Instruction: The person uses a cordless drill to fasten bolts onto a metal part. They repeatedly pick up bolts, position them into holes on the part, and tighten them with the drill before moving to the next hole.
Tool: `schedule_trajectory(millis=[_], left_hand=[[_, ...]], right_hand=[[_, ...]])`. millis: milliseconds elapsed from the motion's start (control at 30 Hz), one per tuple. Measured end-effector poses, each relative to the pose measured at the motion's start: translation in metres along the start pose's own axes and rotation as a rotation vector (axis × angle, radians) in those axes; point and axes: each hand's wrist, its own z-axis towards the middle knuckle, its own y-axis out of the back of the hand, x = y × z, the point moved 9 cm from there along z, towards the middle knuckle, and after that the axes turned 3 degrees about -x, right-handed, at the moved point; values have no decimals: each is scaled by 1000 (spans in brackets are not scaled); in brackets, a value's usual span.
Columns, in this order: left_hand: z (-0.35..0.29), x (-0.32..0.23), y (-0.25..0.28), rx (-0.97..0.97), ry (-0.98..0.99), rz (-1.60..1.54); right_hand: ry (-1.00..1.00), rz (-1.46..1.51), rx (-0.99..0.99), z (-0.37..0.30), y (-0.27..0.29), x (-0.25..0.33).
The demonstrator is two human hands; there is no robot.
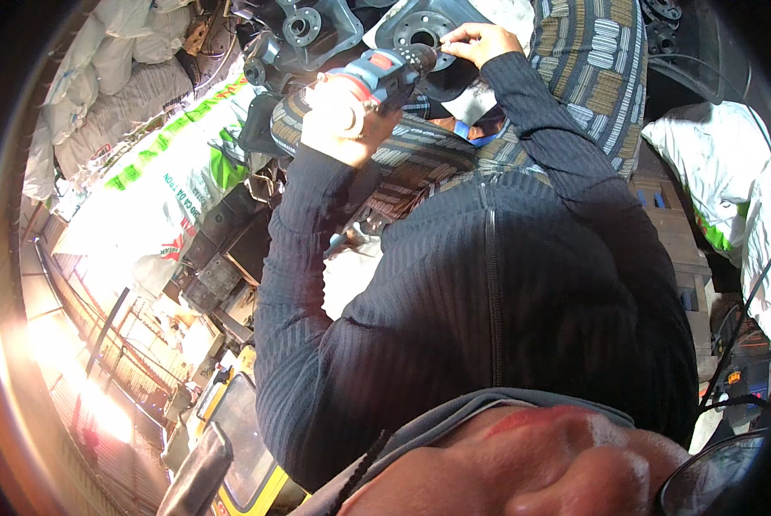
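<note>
My left hand (342, 129) is wrapped round the handle of a blue and red cordless drill (381, 73). The drill's dark chuck points right, at a dark grey moulded part (416, 21) with a round holed flange. My right hand (486, 41) reaches over that flange, thumb and fingertips pinched together close to the chuck. Whatever sits between those fingertips is too small to make out. The part rests by my legs, which are in patterned trousers (587, 77). A similar dark part (304, 30) with a round flange lies beyond the drill.
White and green sacks (158, 185) are piled at the left, with more white bags (110, 64) behind them. At the right lie another white sack (721, 163) and a slatted, pallet-like surface (673, 224). A dark cable (759, 284) hangs along the right edge. Something yellow-framed (239, 439) stands lower left.
</note>
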Motion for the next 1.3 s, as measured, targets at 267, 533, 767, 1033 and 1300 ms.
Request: schedule_trajectory(millis=[267,533,767,1033,1300], left_hand=[[9,3,-2,-37,48,-104],[14,-10,-2,32,-119,184],[26,-26,16,26,-181,117],[36,-37,17,97,-148,179],[42,-26,-1,107,-197,176]], right_hand=[[26,-17,-22,-1,4,10],[-33,-10,27,-1,1,8],[8,41,-60,-4,11,4],[-223,101,-47,6,6,-14],[-271,177,-50,6,2,-14]])
